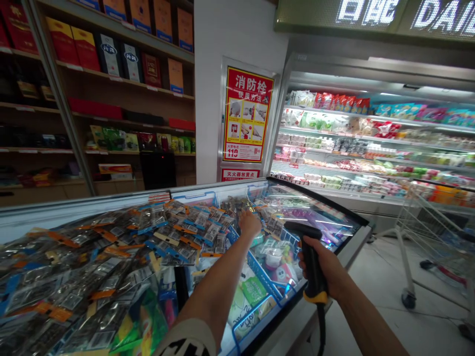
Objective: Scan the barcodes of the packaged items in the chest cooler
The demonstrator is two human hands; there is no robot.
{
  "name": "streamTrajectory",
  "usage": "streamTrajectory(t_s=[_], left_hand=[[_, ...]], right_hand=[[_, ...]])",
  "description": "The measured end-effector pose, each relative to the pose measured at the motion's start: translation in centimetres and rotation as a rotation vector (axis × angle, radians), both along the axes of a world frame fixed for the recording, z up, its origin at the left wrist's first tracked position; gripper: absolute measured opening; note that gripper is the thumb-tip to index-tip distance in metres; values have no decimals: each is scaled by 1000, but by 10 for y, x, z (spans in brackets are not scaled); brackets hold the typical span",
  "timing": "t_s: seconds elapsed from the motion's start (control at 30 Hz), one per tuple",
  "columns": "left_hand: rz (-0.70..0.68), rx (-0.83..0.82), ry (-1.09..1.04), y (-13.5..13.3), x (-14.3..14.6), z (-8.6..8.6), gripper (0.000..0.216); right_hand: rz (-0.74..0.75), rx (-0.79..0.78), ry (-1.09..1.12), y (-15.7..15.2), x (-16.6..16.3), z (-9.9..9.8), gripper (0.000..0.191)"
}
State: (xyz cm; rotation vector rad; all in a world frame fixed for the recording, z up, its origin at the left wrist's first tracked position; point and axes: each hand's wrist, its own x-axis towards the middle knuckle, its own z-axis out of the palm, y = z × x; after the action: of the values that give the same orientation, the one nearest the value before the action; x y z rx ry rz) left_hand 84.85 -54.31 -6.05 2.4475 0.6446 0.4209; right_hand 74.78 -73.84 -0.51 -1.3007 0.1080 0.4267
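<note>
My right hand (325, 266) is wrapped round the black handle of a barcode scanner (313, 259). The scanner's head points left over the freezer, and its cable hangs down. My left hand (250, 223) is stretched far forward over the freezer, its fingers curled among small clear packets with dark contents at the back. The back of the hand hides what it grips, if anything. To its left lies a wide heap of similar packets (115, 257) with orange, blue and cream header strips and barcode labels. Below the hand, a blue wire basket (256, 324) holds green and white packs.
The chest freezer's dark rim (322, 198) runs along the right. Beyond it stand a shopping cart (415, 237) and a lit refrigerated shelf (334, 133) of packaged food. Shelves of boxes (129, 79) line the left wall; a red fire-hydrant notice (248, 116) hangs behind.
</note>
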Motion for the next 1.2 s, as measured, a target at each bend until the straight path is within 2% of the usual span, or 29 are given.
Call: streamTrajectory(t_s=[0.13,0.23,0.33,0.47,0.63,0.73,0.93,1.0,1.1,1.2], left_hand=[[-17,314,36,49,-41,26,31],[-64,422,165,89,-79,42,26],[-79,463,192,107,-111,43,20],[-80,440,81,101,-127,29,21],[-123,314,-93,87,-118,14,12],[-178,264,-125,81,-111,9,6],[-290,147,-118,75,-102,8,18],[-246,151,-94,75,-102,10,25],[-102,162,-58,75,-102,12,26],[-68,94,-38,75,-98,13,23]], right_hand=[[29,20,-19,10,-6,-5,18],[50,33,-8,19,-10,-7,18],[86,30,-26,26,-14,-7,19],[117,23,-25,29,-20,-4,18],[117,46,-37,26,-25,-3,18],[122,58,-33,24,-26,-4,17],[125,57,-36,25,-26,-7,18],[130,58,-30,26,-25,-8,19],[134,69,-23,27,-24,-10,18],[130,75,-13,27,-25,-9,17]])
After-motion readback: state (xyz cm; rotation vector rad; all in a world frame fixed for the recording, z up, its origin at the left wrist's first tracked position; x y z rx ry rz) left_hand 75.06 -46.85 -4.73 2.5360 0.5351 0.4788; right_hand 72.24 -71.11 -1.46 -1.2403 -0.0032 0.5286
